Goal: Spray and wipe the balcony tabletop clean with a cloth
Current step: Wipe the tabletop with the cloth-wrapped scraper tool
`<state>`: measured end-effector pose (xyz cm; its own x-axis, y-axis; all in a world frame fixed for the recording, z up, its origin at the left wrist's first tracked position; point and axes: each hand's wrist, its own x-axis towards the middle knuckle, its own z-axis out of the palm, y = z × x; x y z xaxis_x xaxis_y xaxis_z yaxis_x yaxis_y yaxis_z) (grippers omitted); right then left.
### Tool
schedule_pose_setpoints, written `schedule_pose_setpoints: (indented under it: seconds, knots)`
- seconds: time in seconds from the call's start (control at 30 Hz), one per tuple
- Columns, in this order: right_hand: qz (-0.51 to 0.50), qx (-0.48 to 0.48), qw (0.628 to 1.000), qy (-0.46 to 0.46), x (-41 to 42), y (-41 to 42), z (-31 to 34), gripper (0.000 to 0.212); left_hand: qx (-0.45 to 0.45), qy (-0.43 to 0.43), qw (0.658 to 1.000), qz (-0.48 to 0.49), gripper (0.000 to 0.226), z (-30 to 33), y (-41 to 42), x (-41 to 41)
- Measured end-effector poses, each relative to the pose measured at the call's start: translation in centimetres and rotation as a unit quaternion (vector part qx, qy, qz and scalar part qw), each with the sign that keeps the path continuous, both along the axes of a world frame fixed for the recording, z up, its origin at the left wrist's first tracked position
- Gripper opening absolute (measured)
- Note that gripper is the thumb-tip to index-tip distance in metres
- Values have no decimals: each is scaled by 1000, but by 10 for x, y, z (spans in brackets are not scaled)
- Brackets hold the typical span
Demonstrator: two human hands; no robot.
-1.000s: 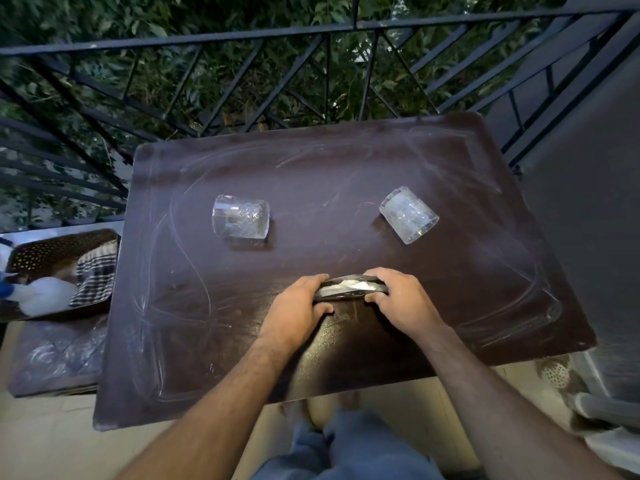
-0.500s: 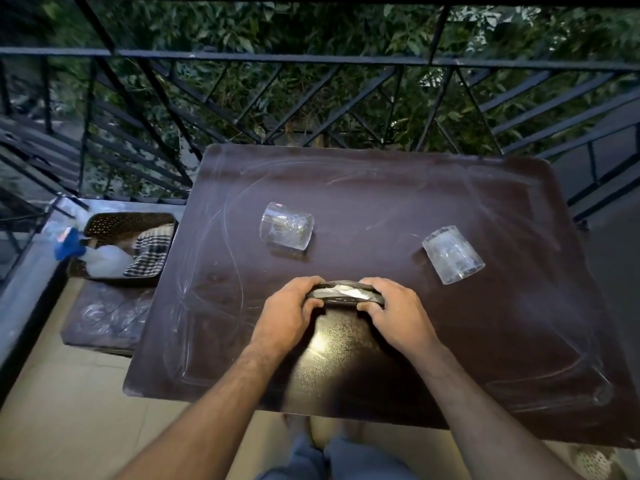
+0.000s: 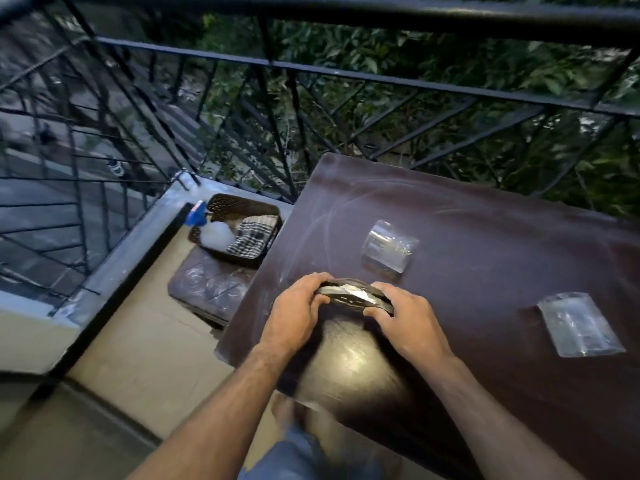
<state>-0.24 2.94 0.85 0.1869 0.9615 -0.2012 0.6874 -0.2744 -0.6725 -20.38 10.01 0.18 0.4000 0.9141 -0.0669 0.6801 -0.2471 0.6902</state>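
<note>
Head view looks down on a dark brown balcony tabletop (image 3: pixel 485 258) streaked with pale dust, and both hands are on a shallow dark dish (image 3: pixel 355 296) with something whitish in it, near the table's front edge. The left hand (image 3: pixel 294 311) curls its fingers over the dish's left rim and the right hand (image 3: pixel 403 320) grips the right rim, so each hand is closed round the dish rather than free. Two clear glasses lie on their sides further out: the nearer glass (image 3: pixel 388 249) just beyond the dish, the far glass (image 3: pixel 580 323) well off to the right. The cleaning gear is not on the table at all: a checked cloth (image 3: pixel 251 235) and a spray bottle (image 3: pixel 211 230) with a blue head sit in a dark perforated basket (image 3: pixel 239 206) on a low stool (image 3: pixel 207 289) to the left. I'd say the step in hand is clearing the top before any spraying. To do it well, lift the dish level with both hands so the contents don't spill, set it somewhere off the table, then move the glasses, which could roll as they lie. Only then fetch the bottle and cloth; wiping round objects would leave dusty patches.
</note>
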Motion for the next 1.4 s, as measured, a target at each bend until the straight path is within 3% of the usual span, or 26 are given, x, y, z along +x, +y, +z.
schedule_pose_setpoints:
  seconds: [0.27,0.47,0.77,0.97,1.23,1.4]
  knots:
    - [65,5,998,11,-100,80,5,33,9,-16,999,34,37,-4,68,-106]
    - [58,5,998,28,-197,151,-13,39,2,-33,996,88,47,-28,141,-192]
    - [-1,-62,996,58,-307,232,-81,52,-25,61,994,91,41,-96,227,-288]
    - [-36,-104,993,36,-336,258,-131,51,-65,84,986,127,42,-154,254,-305]
    - [-45,-141,989,12,-348,284,-172,48,-103,138,981,89,43,-197,283,-314]
    - [-57,-162,985,5,-347,287,-185,44,-137,127,980,71,38,-206,289,-311]
